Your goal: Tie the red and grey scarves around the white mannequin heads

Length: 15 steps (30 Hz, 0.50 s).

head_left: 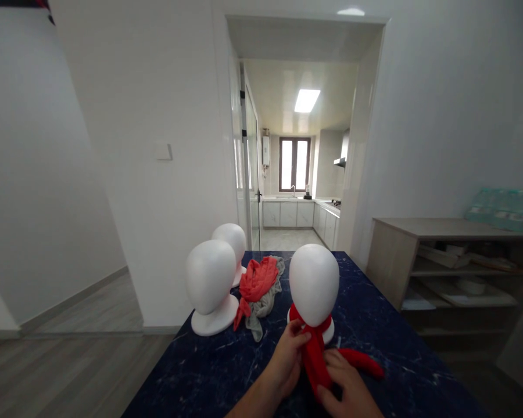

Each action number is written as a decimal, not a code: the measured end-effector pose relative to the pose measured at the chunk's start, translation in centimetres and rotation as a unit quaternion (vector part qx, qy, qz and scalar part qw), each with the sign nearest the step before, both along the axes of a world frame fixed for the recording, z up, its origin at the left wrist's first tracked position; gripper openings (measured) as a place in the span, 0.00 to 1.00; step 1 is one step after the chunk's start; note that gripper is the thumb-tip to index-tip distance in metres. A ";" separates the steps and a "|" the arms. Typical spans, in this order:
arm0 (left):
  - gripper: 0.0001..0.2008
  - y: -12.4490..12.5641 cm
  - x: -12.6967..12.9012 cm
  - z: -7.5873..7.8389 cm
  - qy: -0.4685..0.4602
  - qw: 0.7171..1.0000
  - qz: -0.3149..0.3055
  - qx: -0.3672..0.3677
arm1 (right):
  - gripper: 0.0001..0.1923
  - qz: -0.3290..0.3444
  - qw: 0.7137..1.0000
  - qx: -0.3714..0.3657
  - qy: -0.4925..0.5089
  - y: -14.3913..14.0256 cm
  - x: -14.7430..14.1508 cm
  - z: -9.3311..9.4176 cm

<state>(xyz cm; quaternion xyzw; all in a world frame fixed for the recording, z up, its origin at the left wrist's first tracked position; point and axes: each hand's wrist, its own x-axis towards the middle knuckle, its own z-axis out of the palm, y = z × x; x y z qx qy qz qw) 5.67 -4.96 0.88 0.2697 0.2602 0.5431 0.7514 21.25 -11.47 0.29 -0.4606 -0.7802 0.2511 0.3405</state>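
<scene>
A white foam mannequin head (314, 290) stands on the dark blue marbled table (387, 325) right in front of me. A red scarf (316, 348) is wrapped around its neck and hangs down toward me, one end trailing off to the right. My left hand (289, 357) pinches the scarf just below the neck. My right hand (346, 386) grips the hanging part lower down.
Two more bare white mannequin heads (210, 284) (230, 241) stand at the table's left. Beside them lies a heap of orange-red cloth (256, 281) over grey cloth (261, 310). A wooden shelf unit (453, 261) stands to the right; a doorway behind opens onto a kitchen.
</scene>
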 end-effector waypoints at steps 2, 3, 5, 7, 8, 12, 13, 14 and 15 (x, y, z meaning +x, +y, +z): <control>0.26 0.0 -0.1 0.0 0.005 1.000 -0.008 0.000 | 0.19 0.013 0.996 -0.047 0.076 -0.3 0.9 -0.2; 0.26 -0.1 -0.1 0.0 0.008 1.000 -0.014 0.002 | 0.23 0.008 0.991 -0.074 0.114 -0.4 1.4 -0.3; 0.26 -0.1 -0.1 -0.1 0.018 1.000 -0.021 0.011 | 0.28 -0.012 0.978 -0.119 0.170 -0.7 2.4 -0.4; 0.26 0.0 -0.2 -0.2 0.029 0.999 -0.026 0.022 | 0.28 -0.019 0.971 -0.152 0.183 -0.9 3.4 0.3; 0.26 0.1 -0.2 -0.3 0.039 0.998 -0.028 0.028 | 0.27 -0.013 0.970 -0.166 0.176 -1.1 4.0 0.9; 0.23 1.5 -0.9 -0.8 0.170 0.982 -0.046 0.062 | 0.28 0.016 0.973 -0.183 0.137 -1.9 6.6 5.1; 0.22 1.9 -1.2 -0.9 0.229 0.969 -0.049 0.075 | 0.30 0.016 0.976 -0.180 0.126 -2.1 7.3 6.2; 0.19 2.4 -1.6 -0.9 0.296 0.950 -0.042 0.093 | 0.31 0.012 0.977 -0.181 0.112 -2.2 7.9 7.1; 0.16 2.8 -2.0 -0.9 0.365 0.923 -0.021 0.120 | 0.32 0.004 0.978 -0.186 0.096 -2.2 8.6 7.7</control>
